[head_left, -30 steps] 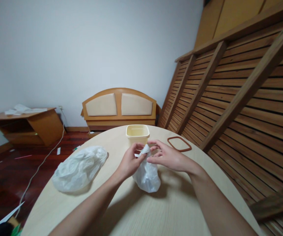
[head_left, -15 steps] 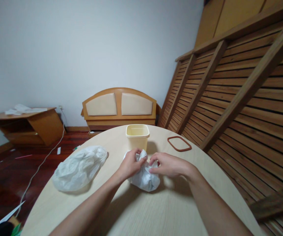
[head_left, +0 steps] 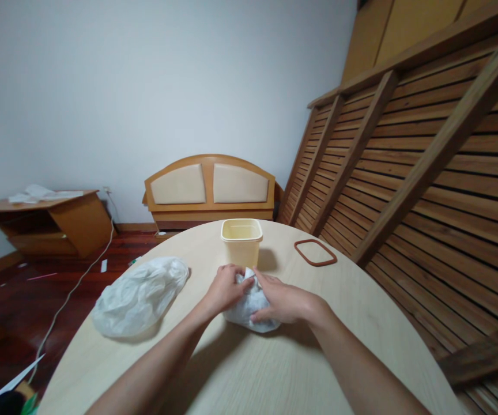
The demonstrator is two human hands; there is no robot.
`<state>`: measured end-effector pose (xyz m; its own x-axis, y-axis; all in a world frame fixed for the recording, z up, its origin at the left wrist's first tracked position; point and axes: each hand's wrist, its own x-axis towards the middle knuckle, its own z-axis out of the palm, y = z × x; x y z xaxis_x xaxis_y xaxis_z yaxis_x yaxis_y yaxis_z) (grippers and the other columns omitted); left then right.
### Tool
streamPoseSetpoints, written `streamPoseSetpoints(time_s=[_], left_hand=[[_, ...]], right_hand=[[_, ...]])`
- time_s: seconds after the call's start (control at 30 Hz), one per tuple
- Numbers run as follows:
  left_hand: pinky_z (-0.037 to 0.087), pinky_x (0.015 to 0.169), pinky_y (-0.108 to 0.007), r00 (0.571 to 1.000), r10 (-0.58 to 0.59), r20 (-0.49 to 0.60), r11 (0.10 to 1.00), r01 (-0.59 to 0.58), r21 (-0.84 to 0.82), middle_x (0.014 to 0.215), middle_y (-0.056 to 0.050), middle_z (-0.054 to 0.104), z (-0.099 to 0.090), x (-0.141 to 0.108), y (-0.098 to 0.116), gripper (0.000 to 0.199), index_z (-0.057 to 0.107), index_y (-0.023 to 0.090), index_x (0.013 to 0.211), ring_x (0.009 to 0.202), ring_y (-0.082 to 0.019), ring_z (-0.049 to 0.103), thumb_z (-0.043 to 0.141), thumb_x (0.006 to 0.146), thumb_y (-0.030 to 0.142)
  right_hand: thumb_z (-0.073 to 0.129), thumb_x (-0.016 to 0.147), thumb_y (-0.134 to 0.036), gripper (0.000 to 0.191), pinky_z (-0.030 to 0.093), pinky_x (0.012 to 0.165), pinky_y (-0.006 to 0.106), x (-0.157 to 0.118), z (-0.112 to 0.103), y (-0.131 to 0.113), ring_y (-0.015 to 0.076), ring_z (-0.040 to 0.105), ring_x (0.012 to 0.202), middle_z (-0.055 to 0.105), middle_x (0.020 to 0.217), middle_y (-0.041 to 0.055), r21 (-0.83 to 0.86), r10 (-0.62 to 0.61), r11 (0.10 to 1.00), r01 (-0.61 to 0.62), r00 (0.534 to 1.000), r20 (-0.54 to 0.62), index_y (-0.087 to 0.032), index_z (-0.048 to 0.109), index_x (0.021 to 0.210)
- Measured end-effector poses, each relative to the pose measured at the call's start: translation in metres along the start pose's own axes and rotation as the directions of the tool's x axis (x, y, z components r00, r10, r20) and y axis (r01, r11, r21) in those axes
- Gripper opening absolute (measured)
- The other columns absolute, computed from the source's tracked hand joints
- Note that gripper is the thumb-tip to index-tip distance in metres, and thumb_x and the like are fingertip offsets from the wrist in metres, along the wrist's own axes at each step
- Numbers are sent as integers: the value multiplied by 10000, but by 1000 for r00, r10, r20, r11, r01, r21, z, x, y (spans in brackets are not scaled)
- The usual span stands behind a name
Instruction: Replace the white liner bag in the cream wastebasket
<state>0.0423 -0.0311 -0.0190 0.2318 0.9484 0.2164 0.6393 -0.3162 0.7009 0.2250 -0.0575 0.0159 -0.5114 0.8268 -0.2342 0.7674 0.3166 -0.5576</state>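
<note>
A crumpled white plastic bag (head_left: 249, 314) sits on the round table (head_left: 318, 369) between my two hands. My left hand (head_left: 229, 288) is wrapped round its upper left side, fingers curled at the top. My right hand (head_left: 281, 297) presses on the bag's right side, fingers bent against it. Just behind the bag stands a pale yellow square tub (head_left: 242, 248), open at the top. A reddish-brown rounded square ring (head_left: 329, 263) lies flat to the right of the tub. On the left lies another, larger white plastic bag (head_left: 139, 297).
Beyond the table are a wooden headboard (head_left: 208, 181) and a low cabinet (head_left: 76, 225) with papers on top. A slatted wooden frame (head_left: 383, 173) leans at the right. A cable (head_left: 71, 294) runs over the floor at the left.
My right hand has moved left and closed onto the bag. My left hand's fingers have shifted over the bag's top, and the bag looks more gathered.
</note>
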Motion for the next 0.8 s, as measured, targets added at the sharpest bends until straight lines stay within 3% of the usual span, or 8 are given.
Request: streamPoseSetpoints(time_s=[0.1,0.2,0.4,0.5,0.7,0.8], left_hand=[[469,660,-278,1000,-26,12,999,26,-47,812,-56,743,3,0,0,298,720,155,861,726,-200,657,580,871,418],[447,635,-273,999,-42,-13,998,41,-52,808,-63,737,7,0,-1,334,702,146,856,718,-197,650,584,862,458],[474,767,-340,998,-37,-41,999,38,9,829,-88,734,3,1,1,328,694,162,803,810,-245,655,631,826,483],[463,916,-403,999,3,-32,995,1,105,929,-119,738,-5,1,4,347,718,165,841,969,-296,646,651,817,505],[487,961,-373,981,-14,194,999,6,43,1145,-150,715,-8,-2,-4,426,744,142,1054,1060,-294,653,590,866,490],[472,1004,-373,979,-7,206,1000,4,14,1187,-140,710,-2,-4,-4,422,728,144,1132,1091,-287,649,607,862,444]], right_hand=[[781,740,-349,1100,263,1207,498,2,-2,5,369,256,1500,250,1631,232,-46,-30,999,27,997,-70,-106,153,1609],[766,739,-281,1059,240,1217,504,2,-4,7,370,240,1505,253,1630,233,-79,-22,997,14,995,-96,-89,184,1602],[870,611,-444,1248,218,1227,526,-5,-6,-3,380,195,1518,217,1650,198,29,-38,999,41,994,-103,-169,176,1611],[820,674,-520,1174,230,1225,508,-7,-2,-9,364,210,1517,226,1647,201,67,2,998,6,992,-129,-164,200,1606],[806,722,-377,1116,280,1201,473,-2,9,-14,345,280,1497,199,1644,233,98,20,995,-10,995,-103,-117,172,1602],[774,758,-342,1059,322,1171,458,0,11,-12,342,357,1463,259,1628,230,117,20,993,-11,997,-75,-139,172,1605]])
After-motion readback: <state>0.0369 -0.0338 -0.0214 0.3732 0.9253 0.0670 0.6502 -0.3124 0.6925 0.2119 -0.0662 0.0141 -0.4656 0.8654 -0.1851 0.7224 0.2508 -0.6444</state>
